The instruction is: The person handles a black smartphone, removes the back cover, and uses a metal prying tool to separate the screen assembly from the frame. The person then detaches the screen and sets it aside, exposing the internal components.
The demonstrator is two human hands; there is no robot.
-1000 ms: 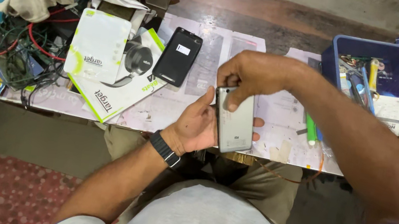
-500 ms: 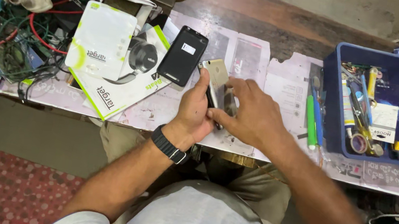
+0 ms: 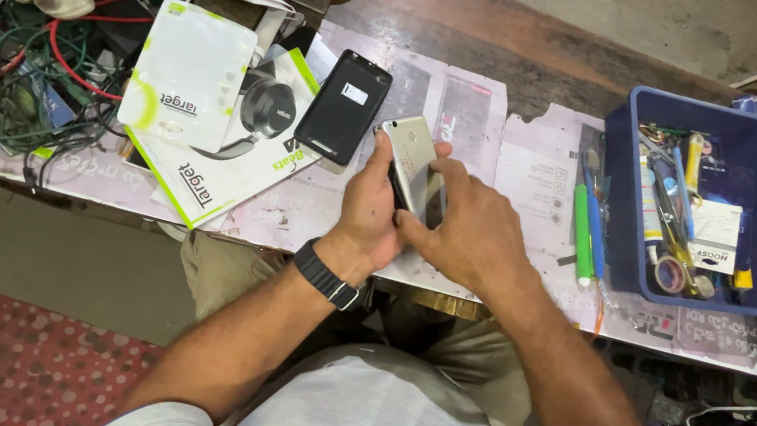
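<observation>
Silver smartphone (image 3: 410,159) now tilted on edge above the paper-covered bench (image 3: 529,156); a second ago its back lay flat and facing up. Left hand (image 3: 369,207) cradles it from beneath, fingers wrapped round the body. Right hand (image 3: 472,228) has slid from the top end to the side edge, fingers pressed together there. Judged: work has moved to the seam. Black back cover (image 3: 343,106) unmoved beside it

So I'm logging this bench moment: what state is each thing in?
silver phone: tilted on edge, held in both hands
left hand: gripping the phone
right hand: gripping the phone
black phone: lying flat on the table, untouched
blue bin: open, full of tools
green pen: lying beside the bin
</observation>
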